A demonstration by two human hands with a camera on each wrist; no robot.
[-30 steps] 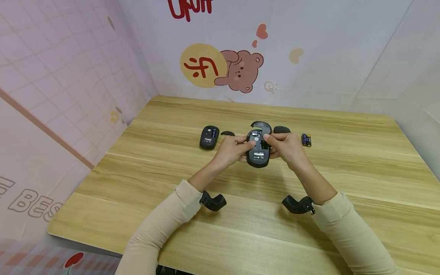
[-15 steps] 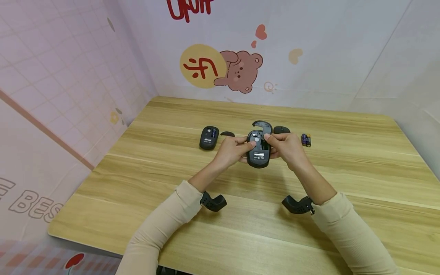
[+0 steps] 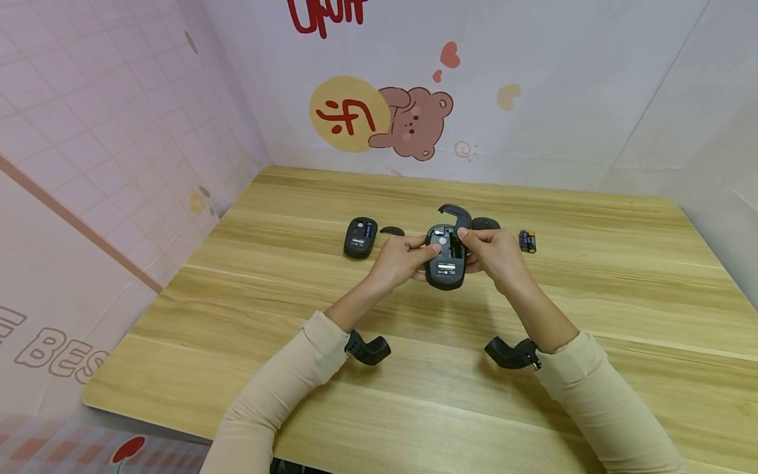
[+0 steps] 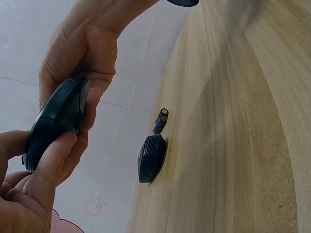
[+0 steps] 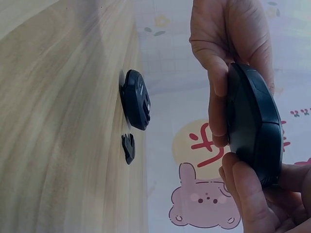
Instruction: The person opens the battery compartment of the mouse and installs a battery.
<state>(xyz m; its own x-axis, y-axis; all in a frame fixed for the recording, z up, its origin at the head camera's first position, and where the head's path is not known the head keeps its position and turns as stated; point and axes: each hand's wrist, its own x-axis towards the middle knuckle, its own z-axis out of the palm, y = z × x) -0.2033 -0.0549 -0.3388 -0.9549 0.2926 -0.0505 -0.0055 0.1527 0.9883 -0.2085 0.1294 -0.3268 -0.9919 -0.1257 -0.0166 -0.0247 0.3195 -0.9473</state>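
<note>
A black computer mouse (image 3: 445, 266) is held above the table with its underside up, its battery slot uncovered. My left hand (image 3: 398, 260) grips its left side, thumb on the underside and fingers behind. A curved black battery cover (image 3: 457, 212) sticks out past the top end of the mouse. My right hand (image 3: 496, 253) pinches this cover at the slot's upper right, with other fingers behind the mouse's right side. In the left wrist view the mouse (image 4: 58, 119) appears edge-on between both hands; the right wrist view shows the mouse (image 5: 255, 121) from its other side.
On the wooden table (image 3: 296, 289), a second mouse (image 3: 360, 238) lies underside up at left, a battery in its slot. Beside it is a loose cover (image 3: 393, 230). A third mouse (image 3: 485, 224) lies behind my right hand. Several batteries (image 3: 527, 241) lie farther right.
The battery cover has slid and tilted up and to the right, away from the mouse, showing more of the battery slot. My right thumb moved slightly up with it; my left hand stayed in place.
</note>
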